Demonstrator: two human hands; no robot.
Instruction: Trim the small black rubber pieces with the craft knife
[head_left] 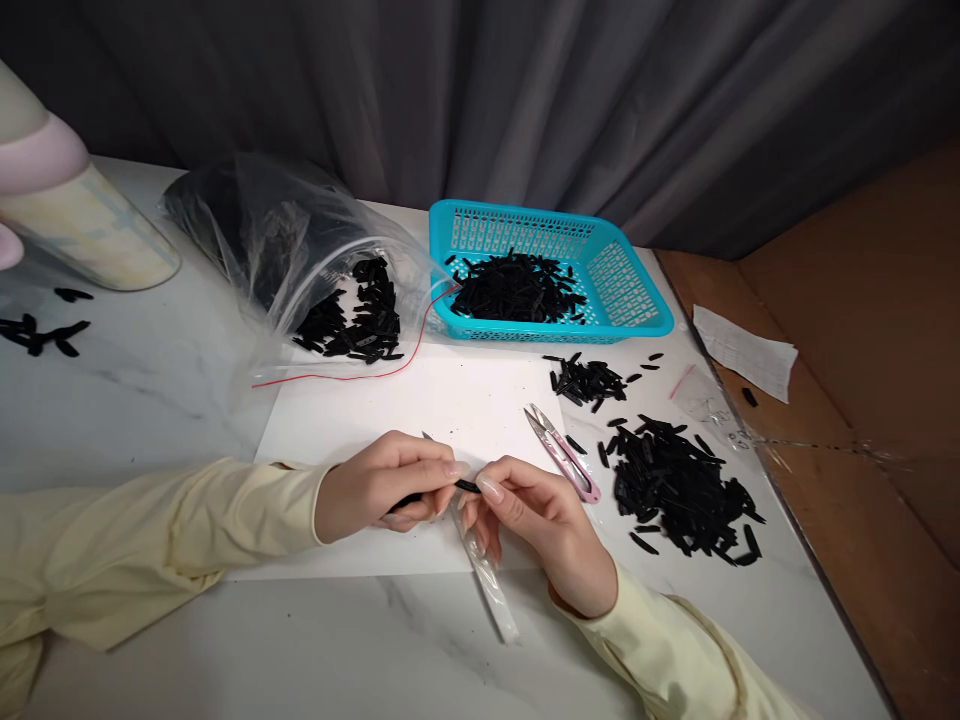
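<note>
Over the white paper, my left hand and my right hand meet, pinching one small black elongated piece between their fingertips. Another black piece shows under the curled fingers of my left hand. A slim tool with a clear-wrapped handle lies below the hands, its pointed tip showing beyond them; its middle is hidden. To the right of my right hand lie pink-handled thread snips. Farther right is a big heap of black pieces.
A blue basket holding black pieces stands at the back. Left of it lies a clear plastic bag with black pieces at its mouth and a red string. A tumbler stands at far left. Cardboard borders the table's right side.
</note>
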